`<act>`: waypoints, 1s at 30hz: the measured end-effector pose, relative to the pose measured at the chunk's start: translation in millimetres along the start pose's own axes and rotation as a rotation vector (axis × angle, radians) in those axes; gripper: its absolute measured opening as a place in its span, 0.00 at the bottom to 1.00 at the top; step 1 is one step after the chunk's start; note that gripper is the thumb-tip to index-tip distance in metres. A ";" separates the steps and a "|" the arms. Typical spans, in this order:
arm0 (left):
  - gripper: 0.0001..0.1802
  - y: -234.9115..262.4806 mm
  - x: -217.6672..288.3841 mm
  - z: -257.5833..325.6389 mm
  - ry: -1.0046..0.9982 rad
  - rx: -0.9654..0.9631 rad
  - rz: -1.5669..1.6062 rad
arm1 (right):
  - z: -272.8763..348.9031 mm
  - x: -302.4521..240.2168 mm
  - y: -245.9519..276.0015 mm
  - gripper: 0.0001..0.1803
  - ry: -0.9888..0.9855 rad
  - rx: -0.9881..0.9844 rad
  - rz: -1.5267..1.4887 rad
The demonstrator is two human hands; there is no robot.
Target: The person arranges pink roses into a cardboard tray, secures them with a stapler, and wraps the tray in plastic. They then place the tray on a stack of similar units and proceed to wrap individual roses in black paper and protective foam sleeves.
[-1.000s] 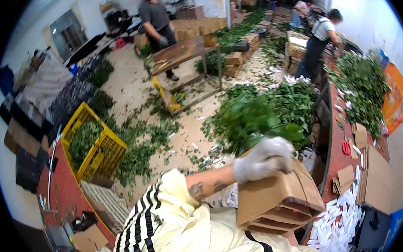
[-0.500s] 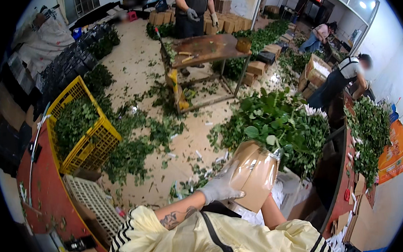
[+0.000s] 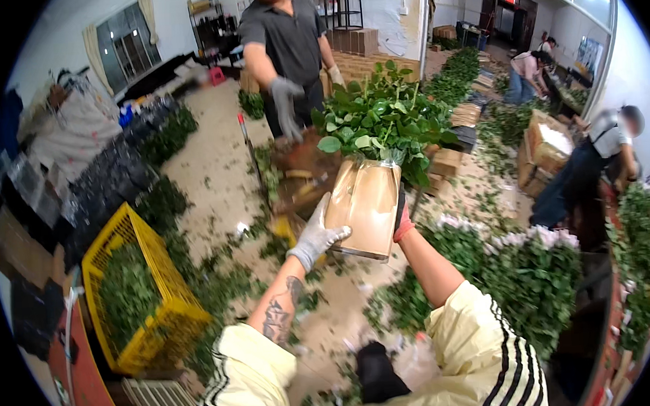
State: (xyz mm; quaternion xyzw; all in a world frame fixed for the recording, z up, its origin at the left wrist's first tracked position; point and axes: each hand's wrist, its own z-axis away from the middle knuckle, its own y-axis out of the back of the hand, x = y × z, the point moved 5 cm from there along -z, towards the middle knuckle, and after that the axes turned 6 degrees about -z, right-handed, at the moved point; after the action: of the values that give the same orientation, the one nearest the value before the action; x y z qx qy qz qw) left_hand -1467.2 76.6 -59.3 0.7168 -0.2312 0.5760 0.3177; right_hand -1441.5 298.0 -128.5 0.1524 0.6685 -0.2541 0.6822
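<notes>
- Grey knit covers our left hand, which clasps the left edge of the cardboard-wrapped bundle, its thumb laid across the front.
- Red shows at the cuff of our right hand, pressed to the bundle's right edge; its fingertips are hidden, so we cannot tell how they lie.
- Between our palms, we hold the bundle raised in front of us, slightly tilted, with clear film near its top and green leaves fanning from its far end.
- Directly behind the bundle and to its left, we see a wooden table, partly covered and blurred.
- Beyond the bundle on that same side, a co-worker in a grey shirt extends a gloved hand near our leaves, apart from them.
- Right of the bundle and closer to us, leafy stems with pale heads stand massed on the floor.
- Well left of the bundle, we have a yellow crate containing greenery.
- Far to the bundle's right, a person in a dark apron bends beside an open carton.
</notes>
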 end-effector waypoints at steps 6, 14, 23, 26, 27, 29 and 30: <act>0.51 49.0 -69.8 -192.0 0.052 0.135 -0.499 | -234.2 79.1 13.9 0.28 -0.153 0.136 0.294; 0.45 17.2 -89.0 -140.9 -0.080 0.195 -1.131 | -57.2 239.1 120.9 0.29 -0.242 -0.010 0.400; 0.47 53.0 -124.2 11.9 0.518 -0.152 -1.112 | 420.6 299.0 309.8 0.21 -1.111 -0.026 0.773; 0.49 81.1 -128.8 -71.8 -0.025 0.188 -1.313 | 523.8 272.1 322.2 0.17 -1.364 0.341 0.679; 0.49 91.1 -133.1 -95.1 -0.060 0.270 -1.409 | 541.8 266.5 316.3 0.17 -1.345 0.447 0.563; 0.51 98.4 -149.2 -150.9 0.043 0.326 -1.575 | 540.8 271.5 282.7 0.16 -1.250 0.541 0.407; 0.50 97.8 -159.3 -170.0 0.037 0.255 -1.512 | 528.8 279.3 254.7 0.16 -1.190 0.554 0.336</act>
State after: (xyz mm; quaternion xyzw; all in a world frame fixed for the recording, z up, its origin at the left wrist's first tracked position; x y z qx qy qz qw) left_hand -1687.4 126.2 -172.9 0.7012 0.3955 0.2363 0.5441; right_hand -866.3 178.5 -406.8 0.2578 0.0566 -0.3471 0.8999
